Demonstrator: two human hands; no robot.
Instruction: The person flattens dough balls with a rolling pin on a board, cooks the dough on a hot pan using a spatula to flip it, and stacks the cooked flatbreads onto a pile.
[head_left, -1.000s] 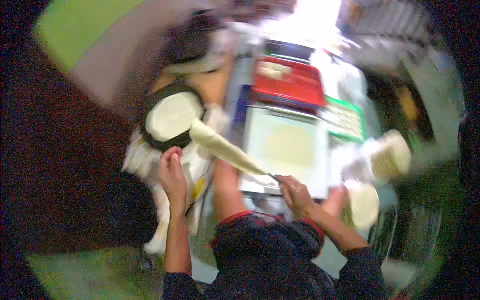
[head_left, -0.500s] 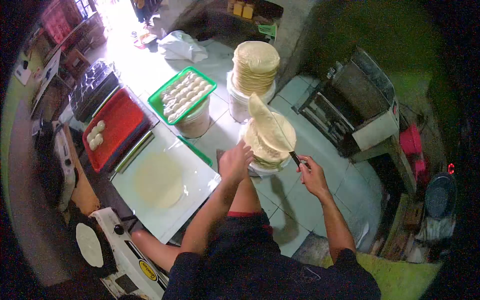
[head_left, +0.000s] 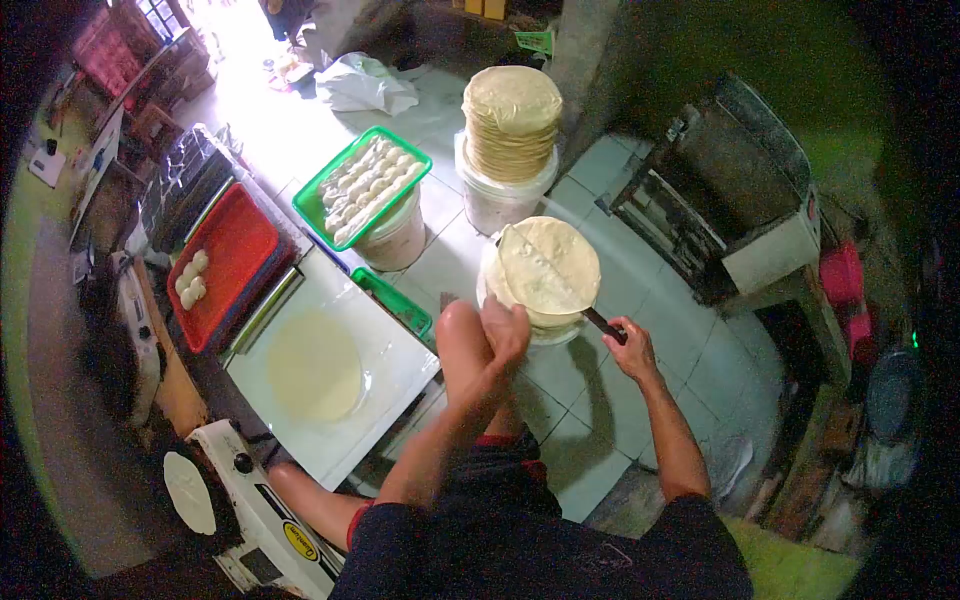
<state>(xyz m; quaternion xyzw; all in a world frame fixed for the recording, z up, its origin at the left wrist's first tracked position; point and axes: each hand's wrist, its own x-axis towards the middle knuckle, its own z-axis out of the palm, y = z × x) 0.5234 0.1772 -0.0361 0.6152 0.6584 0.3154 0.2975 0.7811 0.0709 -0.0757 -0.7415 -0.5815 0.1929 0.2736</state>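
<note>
My right hand [head_left: 628, 350] is wrapped round the dark handle of a long, thin-bladed spatula [head_left: 603, 325]. Its blade runs under a thin, pale flatbread [head_left: 535, 270], which lies partly folded on the nearer flatbread stack [head_left: 575, 250]. A white bucket [head_left: 487, 292] supports that stack. My left hand [head_left: 507, 328] is at the near left edge of the stack, its fingers close to the flatbread. Motion smears those fingers, so whether they grip the edge is unclear.
Behind stands a taller flatbread stack [head_left: 512, 125] on a bucket. Left are a green tray [head_left: 428, 165] of dough balls, a red tray [head_left: 235, 265] with several more, and a white board [head_left: 285, 420] bearing a dough round [head_left: 315, 365]. A stove [head_left: 245, 500] sits lower left.
The flatbread hanging from the spatula has come down onto the nearer stack. My right hand has lowered slightly, and my left hand has moved right and down along the stack's edge.
</note>
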